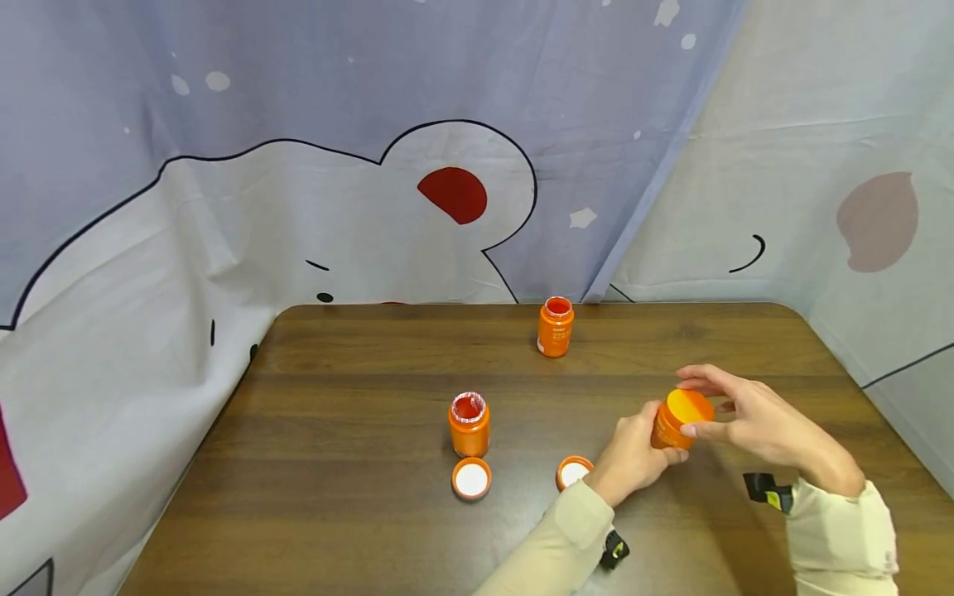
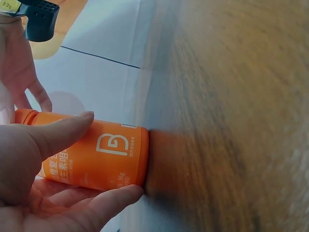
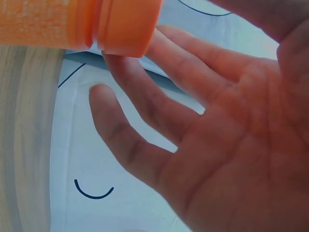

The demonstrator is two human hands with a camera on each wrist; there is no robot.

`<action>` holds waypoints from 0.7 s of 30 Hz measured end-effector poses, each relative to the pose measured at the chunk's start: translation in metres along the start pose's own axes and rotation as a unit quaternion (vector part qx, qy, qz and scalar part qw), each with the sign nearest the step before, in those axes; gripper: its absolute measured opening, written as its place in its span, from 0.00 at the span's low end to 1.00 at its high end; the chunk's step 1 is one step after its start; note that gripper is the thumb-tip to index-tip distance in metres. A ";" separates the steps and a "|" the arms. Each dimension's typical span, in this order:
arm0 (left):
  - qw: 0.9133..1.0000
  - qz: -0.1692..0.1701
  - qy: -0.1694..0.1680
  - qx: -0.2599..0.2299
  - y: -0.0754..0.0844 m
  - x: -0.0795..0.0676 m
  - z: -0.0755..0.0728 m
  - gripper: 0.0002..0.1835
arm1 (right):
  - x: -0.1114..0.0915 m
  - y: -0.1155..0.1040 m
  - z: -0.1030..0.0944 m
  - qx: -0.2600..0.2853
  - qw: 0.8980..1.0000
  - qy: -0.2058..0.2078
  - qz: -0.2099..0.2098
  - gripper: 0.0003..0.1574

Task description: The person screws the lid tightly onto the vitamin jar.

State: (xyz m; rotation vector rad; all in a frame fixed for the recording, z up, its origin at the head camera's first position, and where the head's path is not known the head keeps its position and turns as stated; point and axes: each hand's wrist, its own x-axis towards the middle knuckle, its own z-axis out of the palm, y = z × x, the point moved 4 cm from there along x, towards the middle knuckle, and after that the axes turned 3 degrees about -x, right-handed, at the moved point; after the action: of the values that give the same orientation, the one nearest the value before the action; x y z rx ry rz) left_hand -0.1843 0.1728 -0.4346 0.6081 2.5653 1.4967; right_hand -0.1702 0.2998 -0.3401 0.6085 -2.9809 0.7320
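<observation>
An orange bottle (image 1: 667,435) with white print is at the right of the table, its orange lid (image 1: 689,406) on top. My left hand (image 1: 632,454) grips the body, thumb on one side and fingers on the other. In the left wrist view the base of the bottle (image 2: 113,151) appears to meet the tabletop. My right hand (image 1: 771,424) holds the lid at its rim between thumb and fingers. Seen from the right wrist, fingertips touch the lid (image 3: 129,26), while the little finger stands away from it.
An uncapped orange bottle (image 1: 469,430) stands mid-table, with an upturned lid (image 1: 471,479) before it. Another uncapped bottle (image 1: 555,329) stands near the back edge. A second upturned lid (image 1: 573,472) lies partly behind my left forearm. A printed curtain (image 1: 335,223) hangs behind the wooden table (image 1: 328,497).
</observation>
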 end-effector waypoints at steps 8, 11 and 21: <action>1.000 -0.001 -0.003 -0.008 0.001 -0.001 0.000 0.29 | 0.005 0.001 0.003 -0.018 0.999 0.018 0.048 0.38; 1.000 -0.002 -0.003 -0.007 0.001 -0.001 0.000 0.29 | 0.005 0.000 0.004 -0.029 0.998 0.014 0.061 0.40; 1.000 0.005 0.002 -0.002 0.000 -0.001 -0.001 0.29 | -0.005 -0.010 0.000 0.006 1.000 -0.026 0.004 0.46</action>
State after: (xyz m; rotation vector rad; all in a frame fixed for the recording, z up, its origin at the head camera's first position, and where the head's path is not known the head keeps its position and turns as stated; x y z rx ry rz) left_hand -0.1833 0.1718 -0.4343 0.6176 2.5665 1.5068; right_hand -0.1620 0.2939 -0.3361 0.6261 -3.0290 0.7480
